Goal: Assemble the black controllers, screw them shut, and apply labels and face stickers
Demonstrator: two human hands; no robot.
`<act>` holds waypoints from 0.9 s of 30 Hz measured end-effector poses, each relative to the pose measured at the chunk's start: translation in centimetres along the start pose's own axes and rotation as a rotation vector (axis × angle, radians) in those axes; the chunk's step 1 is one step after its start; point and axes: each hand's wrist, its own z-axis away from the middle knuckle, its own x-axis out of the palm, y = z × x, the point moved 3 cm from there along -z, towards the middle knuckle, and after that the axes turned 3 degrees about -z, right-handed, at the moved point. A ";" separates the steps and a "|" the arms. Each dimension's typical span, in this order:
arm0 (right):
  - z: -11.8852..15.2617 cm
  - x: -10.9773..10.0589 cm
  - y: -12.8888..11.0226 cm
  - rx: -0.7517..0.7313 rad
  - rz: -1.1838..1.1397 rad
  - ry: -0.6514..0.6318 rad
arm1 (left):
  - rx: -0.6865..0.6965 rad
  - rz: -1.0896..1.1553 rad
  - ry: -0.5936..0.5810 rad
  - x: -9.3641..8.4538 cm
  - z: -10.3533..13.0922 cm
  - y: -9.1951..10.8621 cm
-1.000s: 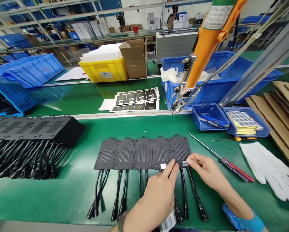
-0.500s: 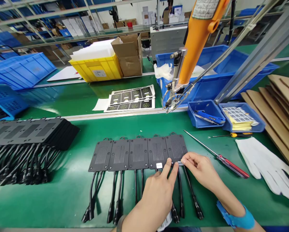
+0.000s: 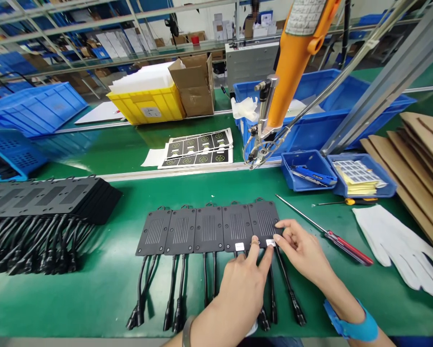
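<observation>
Several black boxes with ribbed faces lie side by side in a row on the green table point(image 3: 104, 294), black cables running from their near edges. My left hand point(image 3: 241, 284) reaches over the cables, two fingers stretched to the lower edge of the rightmost box point(image 3: 263, 218); nothing is held in it. A small white label point(image 3: 270, 242) sits on that box between the fingers of both hands. My right hand point(image 3: 303, 246) touches the box's right side, thumb at the label and index finger apart from it. Another white label point(image 3: 239, 246) is on the neighbouring box point(image 3: 237, 221).
Stacked black boxes point(image 3: 39, 197) stand at left. A long screwdriver point(image 3: 325, 231), white gloves point(image 3: 400, 246) and small blue trays point(image 3: 308, 168) are at right. An orange tool point(image 3: 290, 62) hangs above. Printed sheets point(image 3: 198, 149) lie behind the row.
My right thumb and index finger have spread apart, and the index finger has moved up the box's side. The label now lies flat, more of it visible. The view has shifted slightly.
</observation>
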 end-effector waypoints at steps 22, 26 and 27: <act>6.0 4.6 -8.8 -0.325 -0.167 -0.133 | -0.110 1.224 0.732 -0.2 10.1 -7.3; 5.7 5.5 -8.4 -0.110 -0.316 -0.268 | -0.058 1.196 0.776 0.0 11.0 -8.3; 5.7 5.6 -8.4 -0.075 -0.325 -0.279 | -0.072 1.238 0.787 0.2 11.1 -8.5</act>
